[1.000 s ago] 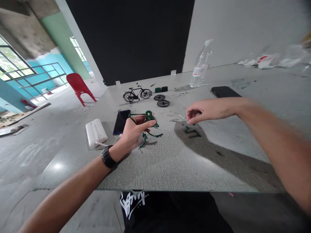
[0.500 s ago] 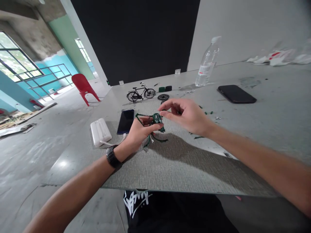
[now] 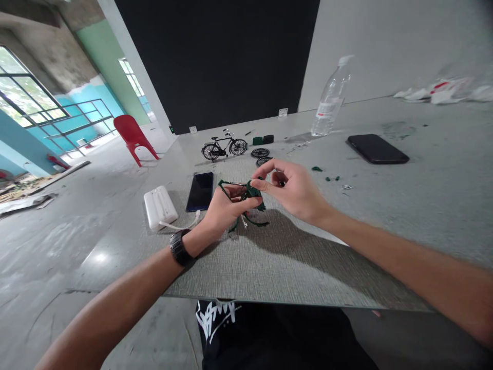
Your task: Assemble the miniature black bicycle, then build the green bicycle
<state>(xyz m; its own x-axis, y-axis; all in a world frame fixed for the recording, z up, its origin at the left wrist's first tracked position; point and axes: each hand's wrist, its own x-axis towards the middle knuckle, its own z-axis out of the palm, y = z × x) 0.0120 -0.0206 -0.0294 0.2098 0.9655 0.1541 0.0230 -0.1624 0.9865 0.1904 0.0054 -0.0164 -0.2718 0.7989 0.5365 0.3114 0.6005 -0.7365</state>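
Note:
My left hand (image 3: 223, 208) grips a small green model bicycle frame (image 3: 246, 198) just above a grey woven mat (image 3: 269, 257). My right hand (image 3: 292, 187) is closed in a pinch at the frame's upper right end, thumb and forefinger touching it; what they hold, if anything, is too small to make out. A black watch sits on my left wrist. Thin green struts hang from the frame down to the mat.
A finished black model bicycle (image 3: 224, 146) and two loose black wheels (image 3: 260, 152) lie farther back. A white power bank (image 3: 159, 207) cabled to a dark phone (image 3: 200, 191) sits left. Another phone (image 3: 376, 149), a plastic bottle (image 3: 331, 97) and small green parts (image 3: 331, 179) are right.
My right hand came in from the small parts at the right to the green frame and pinched at its top. My left hand kept holding the frame.

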